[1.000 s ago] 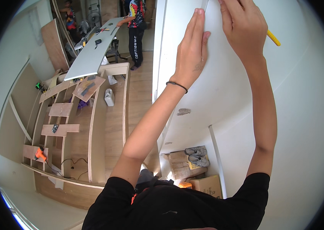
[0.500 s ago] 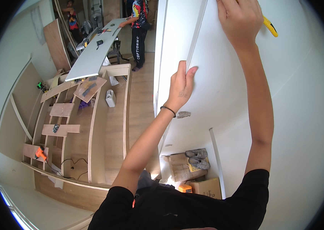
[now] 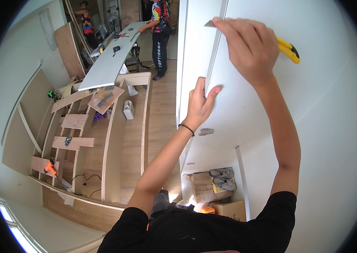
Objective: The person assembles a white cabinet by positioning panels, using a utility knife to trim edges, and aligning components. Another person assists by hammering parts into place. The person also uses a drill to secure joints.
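Observation:
A yellow utility knife (image 3: 289, 50) is gripped in my right hand (image 3: 252, 48), which is raised near the top of a white upright panel (image 3: 250, 111). The knife's grey blade pokes out beyond my fingertips, across the panel's narrow front edge (image 3: 217, 46). Lower on that same edge, my left hand (image 3: 199, 103) pinches it, thumb on the right face and fingers on the left. Most of the knife's handle is hidden behind my right hand.
A wooden frame (image 3: 110, 168) lies at the left, bearing plywood pieces and an orange power tool (image 3: 50, 168). Beyond it, a co-worker (image 3: 160, 38) stands at a long pale board (image 3: 106, 65). Shoes (image 3: 224, 179) rest on cardboard below my arms.
My right hand has come down and left along the panel edge, bringing the knife blade into view. My left hand keeps its hold; the view has shifted slightly.

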A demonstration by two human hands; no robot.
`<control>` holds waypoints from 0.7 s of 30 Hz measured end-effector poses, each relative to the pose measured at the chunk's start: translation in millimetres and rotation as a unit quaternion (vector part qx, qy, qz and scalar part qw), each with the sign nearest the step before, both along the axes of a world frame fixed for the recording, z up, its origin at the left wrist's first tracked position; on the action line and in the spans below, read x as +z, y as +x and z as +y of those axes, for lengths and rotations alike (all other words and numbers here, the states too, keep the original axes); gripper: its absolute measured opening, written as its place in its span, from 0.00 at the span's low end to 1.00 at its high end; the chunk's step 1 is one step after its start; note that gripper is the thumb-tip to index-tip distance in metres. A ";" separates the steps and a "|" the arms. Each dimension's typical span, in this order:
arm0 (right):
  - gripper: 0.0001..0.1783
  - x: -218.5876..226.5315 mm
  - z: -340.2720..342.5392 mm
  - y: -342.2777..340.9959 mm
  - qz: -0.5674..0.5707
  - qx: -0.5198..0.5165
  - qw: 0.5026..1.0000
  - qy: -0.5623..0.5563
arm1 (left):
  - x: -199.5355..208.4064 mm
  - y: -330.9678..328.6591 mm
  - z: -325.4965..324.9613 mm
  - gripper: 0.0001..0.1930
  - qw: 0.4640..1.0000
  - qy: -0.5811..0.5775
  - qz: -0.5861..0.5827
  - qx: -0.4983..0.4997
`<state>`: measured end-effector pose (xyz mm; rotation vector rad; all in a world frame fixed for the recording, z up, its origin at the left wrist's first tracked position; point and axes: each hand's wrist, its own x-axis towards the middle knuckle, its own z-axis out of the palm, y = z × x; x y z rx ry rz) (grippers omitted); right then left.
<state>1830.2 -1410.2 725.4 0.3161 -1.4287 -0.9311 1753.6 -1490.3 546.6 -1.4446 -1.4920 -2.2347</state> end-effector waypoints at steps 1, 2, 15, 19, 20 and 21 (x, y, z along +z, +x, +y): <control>0.15 -9.5 0.7 -0.5 -0.003 0.005 1.000 -0.018 | -5.2 -0.1 0.6 0.20 1.000 -0.013 -0.008 -0.009; 0.15 -17.9 0.9 -1.1 0.002 0.018 1.000 -0.009 | -10.1 -0.2 1.2 0.21 0.999 -0.026 -0.015 -0.013; 0.08 60.8 10.1 -21.6 0.095 0.104 0.989 0.035 | -17.8 0.7 1.3 0.18 0.996 -0.024 -0.066 -0.059; 0.08 47.9 6.3 -21.2 0.075 0.099 0.992 0.022 | -17.0 1.9 0.8 0.16 0.996 -0.021 -0.060 -0.061; 0.09 43.0 5.6 -20.2 0.071 0.101 0.992 0.021 | -16.7 2.3 0.2 0.16 0.996 -0.024 -0.059 -0.057; 0.09 37.9 5.0 -19.3 0.065 0.103 0.992 0.018 | -16.6 2.6 -0.4 0.15 0.997 -0.025 -0.058 -0.052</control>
